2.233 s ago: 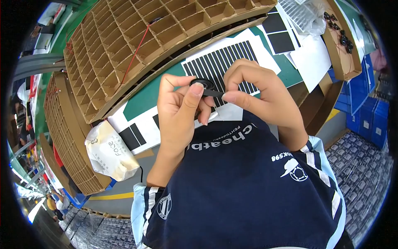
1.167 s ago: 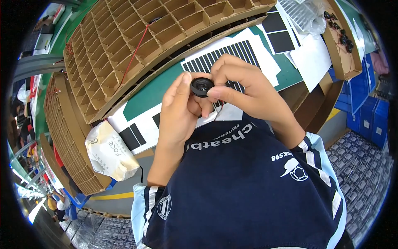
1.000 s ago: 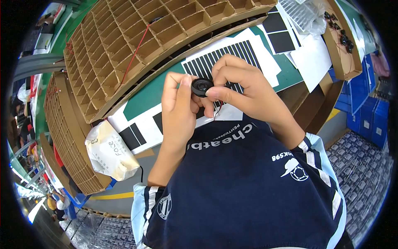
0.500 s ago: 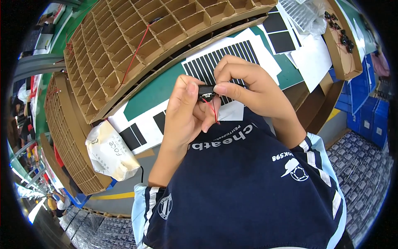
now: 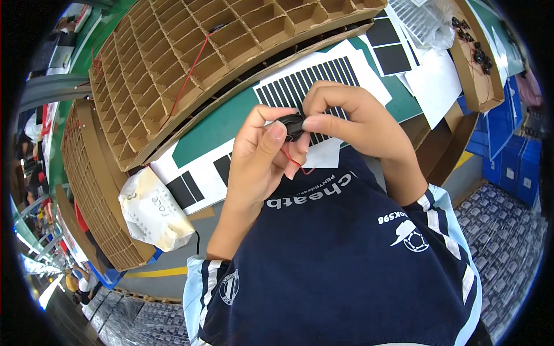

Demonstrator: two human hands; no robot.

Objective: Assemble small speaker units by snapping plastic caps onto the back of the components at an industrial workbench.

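In front of my chest, both hands hold a small black rounded part (image 5: 293, 126) with a thin red wire (image 5: 292, 158) hanging from it. My left hand (image 5: 257, 147) is closed round its left side, thumb on top and fingers beneath. At the part's right edge, the thumb and bent fingers of my right hand (image 5: 352, 118) are pinched together, partly hiding that edge. Below the hands lies a white sheet with black strips (image 5: 340, 72) on the green tabletop (image 5: 199, 141).
A large cardboard divider tray (image 5: 190, 63) spans the far left, with a red wire (image 5: 190, 75) across it. A white paper bag (image 5: 153, 213) stands at the left. Sheets with black squares (image 5: 389, 46) and a cardboard box of small black parts (image 5: 480, 55) are at the far right.
The black part has been turned, so its broad dark face shows instead of its narrow side with the wire joint. My right hand has shifted slightly, and the wire has swung.
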